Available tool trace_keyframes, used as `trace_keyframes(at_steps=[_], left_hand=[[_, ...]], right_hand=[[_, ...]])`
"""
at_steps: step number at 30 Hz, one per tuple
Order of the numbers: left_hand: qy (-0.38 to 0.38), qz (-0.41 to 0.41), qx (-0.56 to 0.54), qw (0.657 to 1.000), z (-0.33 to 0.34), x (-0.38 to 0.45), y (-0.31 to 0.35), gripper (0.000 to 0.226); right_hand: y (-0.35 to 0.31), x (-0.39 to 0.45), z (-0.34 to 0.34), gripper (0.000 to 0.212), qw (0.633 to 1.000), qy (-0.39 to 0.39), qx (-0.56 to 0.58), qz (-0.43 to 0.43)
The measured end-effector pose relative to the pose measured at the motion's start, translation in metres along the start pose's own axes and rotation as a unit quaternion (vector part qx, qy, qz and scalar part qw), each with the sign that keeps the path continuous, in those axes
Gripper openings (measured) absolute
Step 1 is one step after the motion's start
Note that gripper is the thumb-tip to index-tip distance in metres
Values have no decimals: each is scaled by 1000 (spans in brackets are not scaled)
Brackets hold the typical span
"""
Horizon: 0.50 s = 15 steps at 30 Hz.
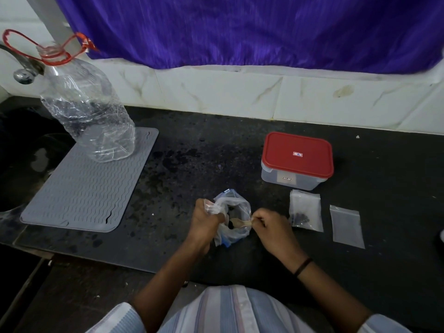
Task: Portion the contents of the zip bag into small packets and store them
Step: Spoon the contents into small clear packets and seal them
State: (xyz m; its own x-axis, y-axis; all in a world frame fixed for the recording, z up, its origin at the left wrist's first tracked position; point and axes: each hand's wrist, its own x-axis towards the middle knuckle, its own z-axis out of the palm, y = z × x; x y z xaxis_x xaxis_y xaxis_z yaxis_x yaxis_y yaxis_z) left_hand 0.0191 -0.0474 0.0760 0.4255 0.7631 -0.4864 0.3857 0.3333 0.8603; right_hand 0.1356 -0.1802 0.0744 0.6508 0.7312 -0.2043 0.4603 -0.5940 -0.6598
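A clear zip bag [236,207] with a blue strip stands open on the black counter, dark contents showing inside. My left hand [204,219] grips its left rim. My right hand [271,227] pinches the handle of a small pale spoon [240,223], whose bowl reaches into the bag's mouth. To the right lie two small clear packets: one [305,212] with dark pieces at its bottom, the other [347,225] flat and empty. A clear storage box with a red lid [298,155] sits shut behind them.
A grey ribbed mat [79,191] lies at the left with a large crumpled clear bottle [89,109] standing on its far corner. A tap [24,68] and a dark sink are at the far left. A tiled wall and a purple curtain [240,30] bound the back.
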Motion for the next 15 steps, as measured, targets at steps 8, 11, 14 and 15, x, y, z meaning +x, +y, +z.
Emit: trace_keyframes(at_steps=[8,11,14,15], left_hand=[[27,32,101,994,0,4,-1,33],[31,36,115,992,0,5,-3,35],[22,60,118,991,-2,5,-5,42],[19,69,119,990,-3,5,-5,44]], right_hand=[[11,-9,11,17,957,-12,263,119],[13,-11,12,17,944,7,303,133],[13,-12,4,16,931,45,335,135],[12,-12,1,16,928,57,344,134]])
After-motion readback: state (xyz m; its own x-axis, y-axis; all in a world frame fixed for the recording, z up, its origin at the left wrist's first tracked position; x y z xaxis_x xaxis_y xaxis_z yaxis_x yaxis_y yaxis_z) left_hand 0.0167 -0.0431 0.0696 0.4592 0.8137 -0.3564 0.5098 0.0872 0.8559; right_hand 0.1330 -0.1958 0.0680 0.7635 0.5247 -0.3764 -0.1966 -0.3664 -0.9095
